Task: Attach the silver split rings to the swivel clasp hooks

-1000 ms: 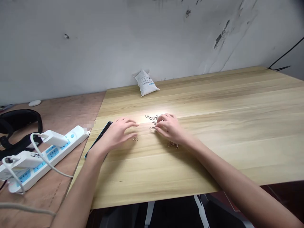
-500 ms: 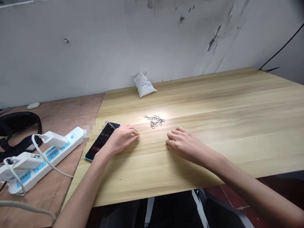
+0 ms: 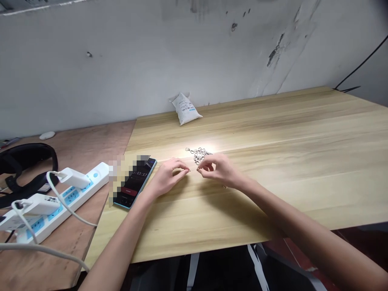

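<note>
Table (image 3: 273, 169) is pale wood, smooth, w/ long straight grain & a bright glare spot just beyond the grip. In that spot lies the clasp pile (image 3: 198, 153): small silvery metal clasps & rings, thin wire shapes, tangled in a loose low heap. It sits just beyond both sets of fingertips, close but apart, w/ bare wood in btw. A loose metal piece (image 3: 224, 186) pokes out under the right wrist, on the near side of the grip; too small to tell its shape. Just left of the grip a phone (image 3: 135, 182) lies flat: glossy black slab, teal edge, screen lit w/ timer digits, partly pixelated. Further left, on a rougher reddish-brown side table (image 3: 91, 137), is a long white plastic power strip (image 3: 63, 196) w/ blue sockets. Boxy white chargers (image 3: 74, 178) are plugged into it, & beyond it lies a black padded strap (image 3: 27, 161). Well beyond the grip, against the scuffed grey wall (image 3: 136, 60), sits a puffy white pouch (image 3: 185, 108) w/ a printed label. Left hand (image 3: 168, 180) is palm down, low over the table, thumb & forefinger pinched tip to tip, other fingers curled. Right hand (image 3: 220, 171) has the same pinch, its tips facing the left hand's across a narrow gap. Both grips are closed; can't tell whether a tiny piece sits in either pinch.
</note>
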The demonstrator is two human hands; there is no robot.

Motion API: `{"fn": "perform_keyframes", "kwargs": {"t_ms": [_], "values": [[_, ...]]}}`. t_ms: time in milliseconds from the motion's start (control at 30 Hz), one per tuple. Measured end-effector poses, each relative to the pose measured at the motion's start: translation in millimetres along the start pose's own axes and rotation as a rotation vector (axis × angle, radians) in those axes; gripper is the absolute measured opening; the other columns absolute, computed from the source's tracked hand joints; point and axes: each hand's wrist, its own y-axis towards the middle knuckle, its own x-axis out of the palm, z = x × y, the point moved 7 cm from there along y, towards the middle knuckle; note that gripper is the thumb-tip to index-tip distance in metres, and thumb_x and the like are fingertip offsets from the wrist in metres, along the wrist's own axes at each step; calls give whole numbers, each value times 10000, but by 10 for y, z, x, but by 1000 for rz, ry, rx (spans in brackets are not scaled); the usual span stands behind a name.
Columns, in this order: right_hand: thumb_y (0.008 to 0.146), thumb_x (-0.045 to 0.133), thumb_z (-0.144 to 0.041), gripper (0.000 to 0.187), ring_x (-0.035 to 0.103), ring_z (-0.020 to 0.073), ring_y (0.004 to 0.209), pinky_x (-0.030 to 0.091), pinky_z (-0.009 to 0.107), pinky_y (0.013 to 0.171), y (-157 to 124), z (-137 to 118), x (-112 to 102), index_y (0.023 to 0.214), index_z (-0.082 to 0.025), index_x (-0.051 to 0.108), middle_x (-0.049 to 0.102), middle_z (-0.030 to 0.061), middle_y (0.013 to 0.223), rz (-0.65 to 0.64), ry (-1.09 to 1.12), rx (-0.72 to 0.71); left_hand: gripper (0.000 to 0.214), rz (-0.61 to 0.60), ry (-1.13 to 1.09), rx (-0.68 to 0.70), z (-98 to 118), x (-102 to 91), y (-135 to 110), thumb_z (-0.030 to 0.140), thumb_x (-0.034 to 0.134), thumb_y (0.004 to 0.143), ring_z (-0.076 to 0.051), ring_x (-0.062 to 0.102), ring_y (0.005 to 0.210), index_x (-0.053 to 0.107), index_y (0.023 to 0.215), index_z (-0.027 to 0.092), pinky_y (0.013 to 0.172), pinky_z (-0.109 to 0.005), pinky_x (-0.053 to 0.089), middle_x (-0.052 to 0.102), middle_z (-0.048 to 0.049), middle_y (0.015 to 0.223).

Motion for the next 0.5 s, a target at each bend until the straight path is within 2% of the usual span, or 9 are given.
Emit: {"fn": "perform_keyframes", "kwargs": {"t_ms": [67, 167, 233, 333, 433, 500], "values": [[799, 637, -209, 76, 586, 126, 632, 468, 268, 616, 47, 24, 11, 745, -202, 689, 692, -4, 717, 17, 177, 44, 173, 46, -40, -60, -37, -18, -17, 295, 571, 925, -181, 651, 844, 704, 870, 198, 786, -329, 514, 706, -46, 903], [826, 651, -213, 50, 615, 139, 693, 503, 288, 685, 61, -2, 3, 793, -205, 688, 704, 3, 761, 67, 248, -5, 164, 120, -135, -183, -93, -33, -34, 307, 601, 901, -180, 664, 816, 709, 856, 192, 731, -301, 526, 722, -40, 866], [848, 653, -205, 51, 632, 158, 769, 510, 322, 752, 44, -45, -1, 832, -210, 701, 714, 23, 820, 99, 188, -90, 160, 147, -192, -239, -105, -22, -37, 316, 627, 880, -181, 671, 804, 716, 847, 187, 740, -298, 534, 733, -37, 850], [855, 683, -219, 50, 612, 215, 987, 482, 413, 885, 15, -107, 2, 823, -233, 719, 709, 66, 1035, 149, 12, -198, 171, 134, -287, -267, -95, 30, -28, 328, 639, 866, -178, 668, 814, 713, 822, 180, 791, -310, 545, 722, -42, 850], [861, 693, -246, 68, 555, 249, 1132, 455, 471, 942, 7, -111, 6, 801, -258, 721, 650, 67, 1218, 179, -104, -193, 167, 141, -306, -250, -87, 45, -27, 327, 631, 872, -180, 646, 869, 702, 813, 188, 836, -332, 540, 683, -48, 891], [868, 686, -252, 71, 530, 256, 1182, 450, 484, 957, 3, -111, -3, 807, -265, 720, 622, 62, 1268, 195, -129, -179, 145, 168, -246, -227, -84, 20, -35, 312, 629, 875, -188, 627, 945, 693, 811, 199, 906, -361, 514, 665, -51, 949]]}}
